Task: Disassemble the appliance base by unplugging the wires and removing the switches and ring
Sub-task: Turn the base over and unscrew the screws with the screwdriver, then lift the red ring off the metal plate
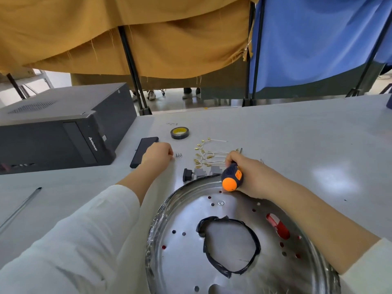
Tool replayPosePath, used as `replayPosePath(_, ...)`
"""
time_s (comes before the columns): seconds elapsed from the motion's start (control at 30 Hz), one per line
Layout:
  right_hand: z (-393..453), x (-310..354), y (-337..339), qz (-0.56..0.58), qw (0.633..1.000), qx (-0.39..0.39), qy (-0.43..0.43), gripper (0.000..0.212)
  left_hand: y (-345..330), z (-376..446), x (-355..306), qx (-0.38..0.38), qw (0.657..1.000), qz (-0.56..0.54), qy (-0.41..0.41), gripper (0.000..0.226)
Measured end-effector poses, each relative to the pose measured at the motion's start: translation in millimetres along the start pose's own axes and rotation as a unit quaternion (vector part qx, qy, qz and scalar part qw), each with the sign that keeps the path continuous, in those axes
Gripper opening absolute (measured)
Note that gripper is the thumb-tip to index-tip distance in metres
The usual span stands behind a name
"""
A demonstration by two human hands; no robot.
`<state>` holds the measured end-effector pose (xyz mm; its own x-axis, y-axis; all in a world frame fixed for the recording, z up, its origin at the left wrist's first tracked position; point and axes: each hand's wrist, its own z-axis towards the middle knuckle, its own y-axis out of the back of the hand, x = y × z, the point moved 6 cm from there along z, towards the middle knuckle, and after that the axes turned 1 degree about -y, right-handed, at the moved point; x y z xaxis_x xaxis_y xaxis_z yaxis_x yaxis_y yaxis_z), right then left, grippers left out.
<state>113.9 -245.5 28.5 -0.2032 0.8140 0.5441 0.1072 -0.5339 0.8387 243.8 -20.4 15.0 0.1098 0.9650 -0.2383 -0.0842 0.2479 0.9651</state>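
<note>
Now your right hand (244,168) grips the screwdriver (232,177) at the metal base's (184,262) twelve o'clock edge, and your left hand (158,152) is a closed fist beside three screws (178,155) on the counter (297,145).

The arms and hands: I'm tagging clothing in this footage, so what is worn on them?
Both arms wear loose white long sleeves, pushed up so the forearms are bare. The left hand and right hand are bare: no gloves, rings or watch visible.
</note>
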Motion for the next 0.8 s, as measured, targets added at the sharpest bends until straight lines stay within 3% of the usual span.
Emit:
replayPosePath(0.23,-2.9,1.8,1.3,-0.005,1.000,-0.005,-0.002,0.043,-5.9,12.6,-1.6,0.014,0.998,0.023,-0.053,0.021)
replayPosePath(0.43,-7.5,7.4,6.9,0.017,1.000,-0.018,0.010,0.041,3.5,-0.7,8.8,-0.002,0.999,-0.037,0.001,0.042)
replayPosePath(0.57,-10.2,23.2,25.1,0.111,0.993,-0.036,0.025,0.063,27.7,-34.9,0.9,-0.040,0.989,-0.139,-0.019,0.030)
replayPosePath(0.67,-17.2,37.3,45.5,0.190,0.982,-0.004,0.008,0.097,35.0,-72.8,-19.8,0.033,0.966,-0.249,-0.064,0.012)
replayPosePath(0.73,-26.9,44.3,54.7,0.300,0.952,0.065,0.003,0.118,32.0,-99.4,-33.0,0.121,0.935,-0.326,-0.061,0.019)
replayPosePath(0.8,-40.6,50.8,61.1,0.444,0.890,0.103,0.007,0.124,28.0,-120.7,-41.3,0.163,0.926,-0.335,-0.053,0.026)
